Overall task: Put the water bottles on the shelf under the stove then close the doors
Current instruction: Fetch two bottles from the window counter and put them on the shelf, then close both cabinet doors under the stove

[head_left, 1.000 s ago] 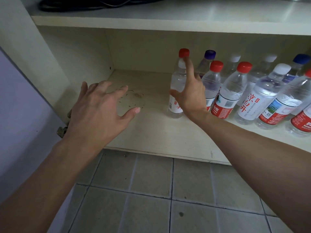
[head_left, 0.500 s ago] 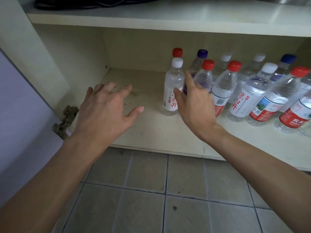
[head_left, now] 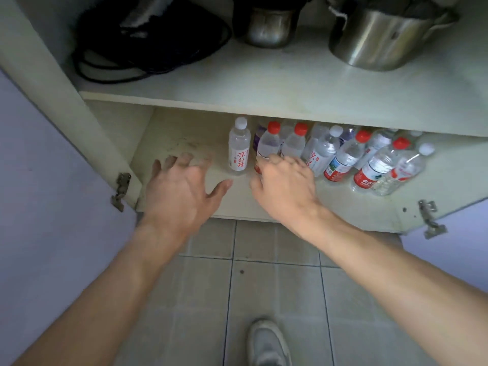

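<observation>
The water bottles (head_left: 327, 151) stand in a bunch on the bottom shelf (head_left: 285, 204) of the cabinet, from the middle over to the right side. A white-capped bottle (head_left: 239, 147) stands alone at the left end of the bunch. Both hands are empty. The left hand (head_left: 182, 192) is spread wide with its fingers apart, low over the bare left part of the shelf. The right hand (head_left: 285, 184) has its fingers loosely bent, just in front of the red-capped bottles (head_left: 269, 143), and I cannot tell if it touches one. No bottle is left on the tiled floor (head_left: 264, 286) that I can see, so the job now looks like shutting the doors. To do that well, pull both hands straight back so no bottle gets bumped and falls like a domino. Take the left door (head_left: 39, 207) with the left hand and the right door (head_left: 454, 223) with the right hand. Swing each one in slowly. Keep fingers away from the metal hinges (head_left: 121, 190), since they can pinch. The bottles on the far right sit close to the front edge, so check the door does not hit them.
</observation>
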A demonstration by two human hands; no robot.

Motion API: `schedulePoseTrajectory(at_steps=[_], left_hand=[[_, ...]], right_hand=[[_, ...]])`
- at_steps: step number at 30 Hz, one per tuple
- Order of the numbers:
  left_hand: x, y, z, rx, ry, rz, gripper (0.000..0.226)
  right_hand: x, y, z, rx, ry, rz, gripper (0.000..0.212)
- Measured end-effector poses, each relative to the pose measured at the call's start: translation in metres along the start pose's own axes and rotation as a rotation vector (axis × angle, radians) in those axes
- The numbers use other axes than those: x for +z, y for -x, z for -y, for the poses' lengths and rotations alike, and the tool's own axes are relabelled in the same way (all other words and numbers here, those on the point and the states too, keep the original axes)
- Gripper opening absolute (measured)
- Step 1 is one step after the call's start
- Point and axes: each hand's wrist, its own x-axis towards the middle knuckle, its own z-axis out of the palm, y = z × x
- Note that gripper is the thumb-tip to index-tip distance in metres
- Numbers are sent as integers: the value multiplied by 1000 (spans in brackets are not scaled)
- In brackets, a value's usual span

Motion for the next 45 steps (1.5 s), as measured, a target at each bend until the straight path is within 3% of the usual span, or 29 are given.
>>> schedulePoseTrajectory(at_steps=[3,10,14,18,25,34,45], left_hand=[[-64,27,-11,18,36,-3,76],[-217,91,-31,106,12,92,68],[-296,118,-39,145,11,107,66],[-361,140,-47,190,-4,92,67],[-444,178,-35,226,-82,109,72],[-514,202,53,276,-100,117,68],[-465,174,212,594,-303,337,80]], right_hand=[[-64,33,6,15,-20,53,49],[-213,115,19,79,-54,87,37],[-290,150,18,71,-71,95,41],[-358,177,16,80,-126,-10,42],[-437,229,23,115,-168,-18,46],[-471,274,102,132,-220,44,47],[-401,314,283,183,-287,172,58]])
